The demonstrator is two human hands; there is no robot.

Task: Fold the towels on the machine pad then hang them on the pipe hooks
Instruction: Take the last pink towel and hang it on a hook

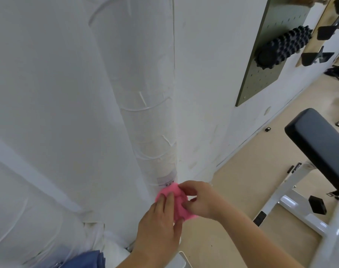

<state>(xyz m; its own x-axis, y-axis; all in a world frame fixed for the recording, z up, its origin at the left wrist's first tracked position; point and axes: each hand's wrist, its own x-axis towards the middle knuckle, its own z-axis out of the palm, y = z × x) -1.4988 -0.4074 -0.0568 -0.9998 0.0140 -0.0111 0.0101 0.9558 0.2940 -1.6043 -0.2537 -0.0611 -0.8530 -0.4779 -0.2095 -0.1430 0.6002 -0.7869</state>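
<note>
- Counting first: you have one pink towel [179, 208], one white pipe [145, 113] and your two hands in view.
- The pink towel is bunched small and lies against the low part of the pipe, on its right side, just under one small label [169, 183] stuck on the pipe.
- Your left hand [160, 219] comes up from below the towel. Its fingers are straight and lie flat on the cloth, pressing it toward the pipe, and the thumb is at the lower edge of the cloth.
- Your right hand [199, 198] comes in from the right of the pipe with the wrist bent. Its fingers are curled and pinch the right edge of the towel.
- Right of the pipe, well apart, stands one dark machine pad [323, 144] on one white frame [300, 211].
- Up and right of the pipe, one green pegboard [269, 70] hangs on the wall and carries one black knobbed roller [284, 45].
- Down and left of the pipe's base, one blue cloth [87, 259] shows only in part; what it is, you cannot tell.
</note>
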